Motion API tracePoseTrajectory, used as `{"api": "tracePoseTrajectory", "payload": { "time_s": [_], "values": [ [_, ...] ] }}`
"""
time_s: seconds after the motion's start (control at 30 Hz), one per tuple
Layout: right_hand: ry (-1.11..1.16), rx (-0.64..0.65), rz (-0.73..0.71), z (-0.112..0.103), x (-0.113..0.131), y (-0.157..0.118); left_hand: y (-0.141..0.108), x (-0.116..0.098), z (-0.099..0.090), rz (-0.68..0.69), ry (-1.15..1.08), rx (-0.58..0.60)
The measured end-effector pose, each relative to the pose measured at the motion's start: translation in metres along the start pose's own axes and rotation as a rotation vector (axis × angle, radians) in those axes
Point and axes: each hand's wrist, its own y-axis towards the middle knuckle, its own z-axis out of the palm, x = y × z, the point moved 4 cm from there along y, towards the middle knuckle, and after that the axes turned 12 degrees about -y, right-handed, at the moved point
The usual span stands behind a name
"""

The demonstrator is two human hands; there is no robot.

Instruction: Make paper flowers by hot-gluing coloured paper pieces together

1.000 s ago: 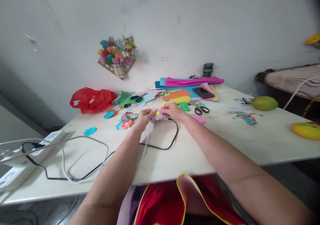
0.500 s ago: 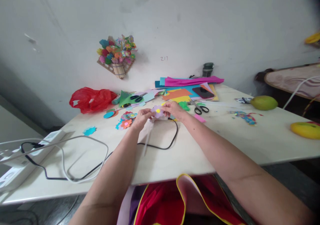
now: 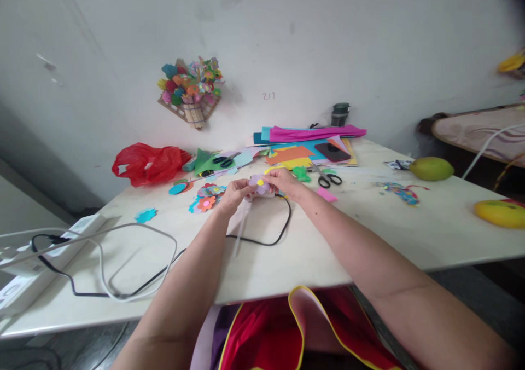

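Note:
Between my two hands is a lilac paper flower (image 3: pixel 260 184) with a yellow centre, held up above the table. My left hand (image 3: pixel 237 194) pinches its left edge, fingers closed. On the other side, my right hand (image 3: pixel 284 181) grips the flower's right edge between thumb and fingers. Below them a glue gun, mostly hidden, lies with a clear glue stick (image 3: pixel 241 229) sticking out toward me; its black cord (image 3: pixel 283 233) curves away to the left. Several finished paper flowers (image 3: pixel 206 201) in red, blue and orange are piled just left of my left hand.
Scissors (image 3: pixel 328 178) and green paper scraps (image 3: pixel 301 173) lie right of my hands. Coloured sheets (image 3: pixel 315 134) and a phone (image 3: pixel 332 152) are behind. At left are a red plastic bag (image 3: pixel 151 163), a blue paper flower shape (image 3: pixel 146 215) and a power strip (image 3: pixel 53 266); at right, a green mango (image 3: pixel 432 168).
My hands keep hold of the lilac flower, which has tilted slightly. Everything else on the table lies as before; the view has shifted a little.

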Motion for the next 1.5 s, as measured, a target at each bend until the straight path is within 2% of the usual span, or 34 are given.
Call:
{"api": "tracePoseTrajectory", "payload": {
  "time_s": [0.43, 1.07, 1.5],
  "values": [
    [0.010, -0.009, 0.022, 0.0036, 0.0002, -0.0018, -0.0006, -0.0009, 0.0027, -0.026, 0.035, 0.030],
    [-0.119, -0.004, -0.041, 0.0032, 0.0006, -0.0006, -0.0029, -0.0046, 0.0062, -0.035, 0.084, 0.057],
    [-0.130, 0.023, -0.048, 0.0035, 0.0007, -0.0010, -0.0034, -0.0036, 0.0048, -0.027, 0.136, 0.075]
  ]
}}
